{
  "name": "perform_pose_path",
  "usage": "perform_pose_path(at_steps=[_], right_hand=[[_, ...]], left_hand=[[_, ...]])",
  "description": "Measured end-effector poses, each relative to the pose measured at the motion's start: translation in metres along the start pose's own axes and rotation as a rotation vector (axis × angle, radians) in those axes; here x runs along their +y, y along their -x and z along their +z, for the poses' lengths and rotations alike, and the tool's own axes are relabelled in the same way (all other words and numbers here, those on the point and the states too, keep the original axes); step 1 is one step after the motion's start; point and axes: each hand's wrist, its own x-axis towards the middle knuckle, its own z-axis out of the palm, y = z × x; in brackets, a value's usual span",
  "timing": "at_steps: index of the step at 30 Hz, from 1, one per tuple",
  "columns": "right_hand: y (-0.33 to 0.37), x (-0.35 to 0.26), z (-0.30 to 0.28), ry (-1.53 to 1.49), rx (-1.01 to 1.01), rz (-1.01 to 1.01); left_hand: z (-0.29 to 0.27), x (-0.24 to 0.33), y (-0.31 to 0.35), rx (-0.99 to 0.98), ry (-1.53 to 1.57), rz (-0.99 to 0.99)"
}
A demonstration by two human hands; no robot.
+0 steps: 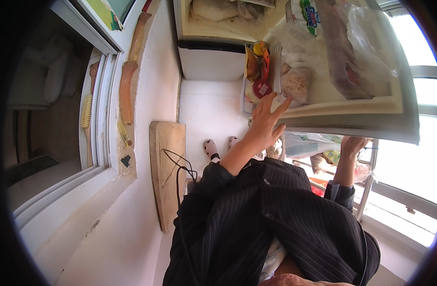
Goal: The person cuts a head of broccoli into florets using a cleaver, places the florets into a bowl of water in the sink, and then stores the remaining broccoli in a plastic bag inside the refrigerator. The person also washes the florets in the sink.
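The refrigerator door point(342, 123) stands swung open in front of me, with its shelves facing up toward the view. My left hand point(268, 119) is open, fingers spread at the near end of the door shelf. Just beyond the fingertips are a clear bag of tan, crumbly-looking food point(294, 86) and a round red lid point(262, 88). My right hand point(353, 145) is curled at the door's near edge, which hides part of the fingers. A clear bag point(371, 43) and a green-and-white package point(310, 16) also lie in the door.
Behind the door is the refrigerator compartment point(218, 21), with bagged items inside. A wooden board point(166, 176) leans by the left wall, a black cable point(180, 167) hanging before it. On the sill lies a brush point(87, 114). At right, a metal rack point(366, 190) holds bags beside the window.
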Motion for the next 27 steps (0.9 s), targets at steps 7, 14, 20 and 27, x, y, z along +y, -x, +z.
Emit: perform_pose_path(at_steps=[7,14,20,27], right_hand=[[-0.002,-0.016,0.012,0.535,-0.058,-0.435],[0.006,-0.03,0.015,-0.32,0.034,0.177],[0.008,-0.037,0.016,0.055,0.029,-0.16],[0.002,-0.11,0.056,-0.639,-0.099,0.051]], left_hand=[[-0.014,-0.008,-0.002,0.114,0.055,0.032],[-0.016,-0.003,0.001,0.026,0.027,-0.004],[-0.02,-0.002,0.003,0.01,0.018,-0.002],[-0.046,-0.015,0.013,0.094,0.129,-0.069]])
